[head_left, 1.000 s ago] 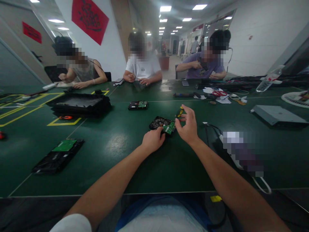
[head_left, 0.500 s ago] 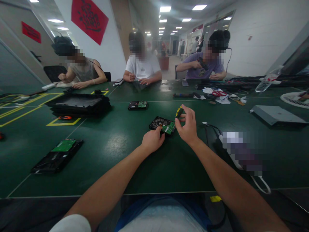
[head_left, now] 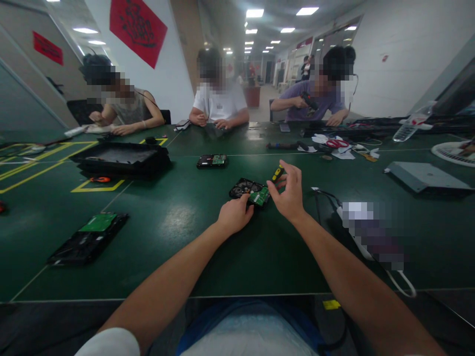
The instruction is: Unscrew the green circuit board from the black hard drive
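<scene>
Hard drive [head_left: 239, 187] unmoved, we note — left hand [head_left: 234, 216], fingers grasping its near edge; right hand [head_left: 289, 194], fingers pinching the screwdriver [head_left: 277, 172], its handle newly rolled — turning appears underway.

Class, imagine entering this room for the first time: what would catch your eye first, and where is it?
Probably the big red sign with black writing, on the white pillar at upper left. Then, mid-picture on the green table, the left hand touches a black device with a green board, while the right hand holds a yellow-and-black tool near its right end.
</scene>
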`<action>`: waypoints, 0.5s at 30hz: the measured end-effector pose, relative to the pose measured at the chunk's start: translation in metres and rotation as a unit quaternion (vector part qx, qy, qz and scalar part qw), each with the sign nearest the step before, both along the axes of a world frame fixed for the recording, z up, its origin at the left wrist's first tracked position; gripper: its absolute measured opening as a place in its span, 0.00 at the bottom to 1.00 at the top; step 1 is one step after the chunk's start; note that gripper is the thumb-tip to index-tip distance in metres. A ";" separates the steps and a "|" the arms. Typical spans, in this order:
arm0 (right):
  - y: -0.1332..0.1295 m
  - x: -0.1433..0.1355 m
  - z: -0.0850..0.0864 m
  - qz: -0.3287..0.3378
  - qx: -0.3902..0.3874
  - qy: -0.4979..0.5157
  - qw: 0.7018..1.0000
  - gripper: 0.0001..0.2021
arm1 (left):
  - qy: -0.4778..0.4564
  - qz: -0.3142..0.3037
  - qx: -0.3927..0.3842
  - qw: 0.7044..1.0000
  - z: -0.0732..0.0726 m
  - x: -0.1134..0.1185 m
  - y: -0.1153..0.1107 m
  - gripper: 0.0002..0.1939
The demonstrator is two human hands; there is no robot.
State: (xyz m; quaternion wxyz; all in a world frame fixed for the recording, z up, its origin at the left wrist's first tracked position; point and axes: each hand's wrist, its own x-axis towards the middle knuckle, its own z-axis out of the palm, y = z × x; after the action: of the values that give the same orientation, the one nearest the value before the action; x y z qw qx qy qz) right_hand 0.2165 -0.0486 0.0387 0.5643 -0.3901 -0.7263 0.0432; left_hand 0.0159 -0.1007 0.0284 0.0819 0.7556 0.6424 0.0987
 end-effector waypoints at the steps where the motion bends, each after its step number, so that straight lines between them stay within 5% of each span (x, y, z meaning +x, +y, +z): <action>1: 0.000 0.000 0.000 -0.001 0.001 -0.002 1.000 0.34 | 0.000 0.000 -0.001 1.000 0.000 0.000 0.000 0.26; 15: 0.002 -0.001 -0.004 0.015 -0.001 0.009 1.000 0.34 | 0.007 -0.009 0.003 1.000 0.000 0.000 0.000 0.26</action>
State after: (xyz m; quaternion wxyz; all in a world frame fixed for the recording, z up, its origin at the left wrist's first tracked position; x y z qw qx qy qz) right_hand 0.2152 -0.0462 0.0347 0.5696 -0.3797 -0.7268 0.0557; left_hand 0.0155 -0.1008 0.0288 0.0760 0.7621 0.6359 0.0952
